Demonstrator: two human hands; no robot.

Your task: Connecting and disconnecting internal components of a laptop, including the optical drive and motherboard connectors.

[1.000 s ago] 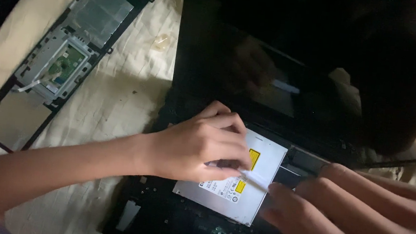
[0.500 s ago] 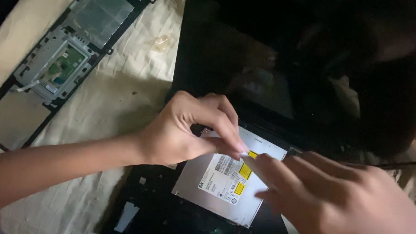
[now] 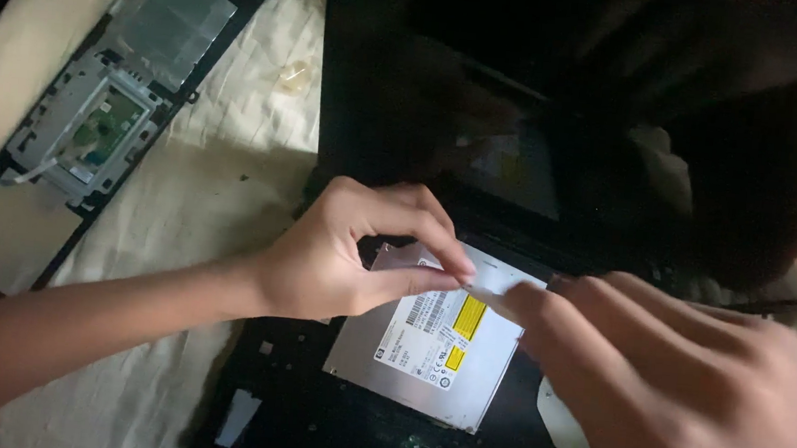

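The silver drive [image 3: 436,347] lies flat on the open black laptop base [image 3: 304,427], below the dark screen [image 3: 525,101]. The left hand [image 3: 348,253] pinches thumb and forefinger narrowly at the drive's top edge. The right hand [image 3: 691,394], fingers extended, touches the same edge; its grip cannot be told. A palmrest panel [image 3: 90,120] lies well apart on the cloth [image 3: 219,189]

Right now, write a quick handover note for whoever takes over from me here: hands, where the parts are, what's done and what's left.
Left hand: thumb and forefinger pinched at the upper edge of the silver optical drive.
Right hand: fingertips meet that same edge; blurred, grip unclear.
Drive lies flat in the opened black laptop base, screen tilted up behind.
Done: palmrest panel is off, lying upside down on the cloth to the left.
Left: drive not yet lifted out.
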